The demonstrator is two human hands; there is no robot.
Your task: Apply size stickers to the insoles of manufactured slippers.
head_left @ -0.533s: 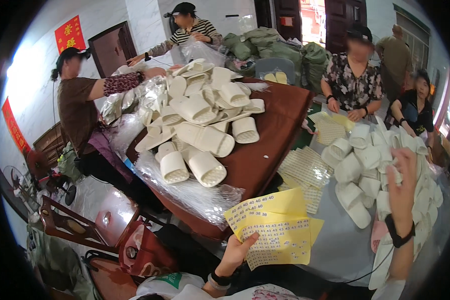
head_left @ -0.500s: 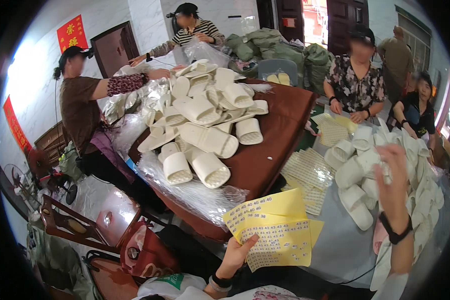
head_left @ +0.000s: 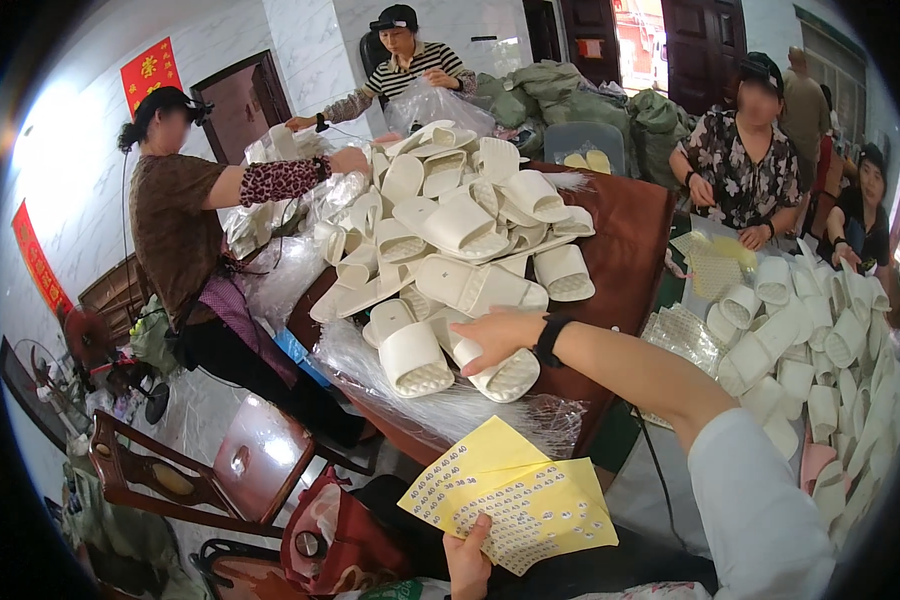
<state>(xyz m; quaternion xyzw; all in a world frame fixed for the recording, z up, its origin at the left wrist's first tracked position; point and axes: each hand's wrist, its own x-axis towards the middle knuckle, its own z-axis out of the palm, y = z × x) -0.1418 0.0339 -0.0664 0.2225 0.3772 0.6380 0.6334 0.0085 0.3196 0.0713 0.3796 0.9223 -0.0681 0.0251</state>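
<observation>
Low in the view, my left hand (head_left: pixel 467 558) pinches several yellow sticker sheets (head_left: pixel 530 510), fanned out and printed with rows of small labels. My right hand (head_left: pixel 498 338) reaches across to the brown table, its fingers closed over a cream slide slipper (head_left: pixel 507 376) at the near edge of a heap. Part of that slipper is hidden under the hand. Just left of it lies another slipper (head_left: pixel 413 360), its open toe facing me. More slippers (head_left: pixel 460 225) are piled behind, tumbled at all angles.
Clear plastic bags (head_left: pixel 450 405) lie along the brown table's (head_left: pixel 620 240) near edge. A second slipper pile (head_left: pixel 800 350) and more sticker sheets (head_left: pixel 675 335) cover the grey table at right. Co-workers stand or sit around both tables. A wooden chair (head_left: pixel 260 440) and red bag (head_left: pixel 335 540) are at left.
My right hand has swung left from above the right-hand pile to a slipper on the brown table and closed on it. The sticker sheets in my left hand have dropped lower in view.
</observation>
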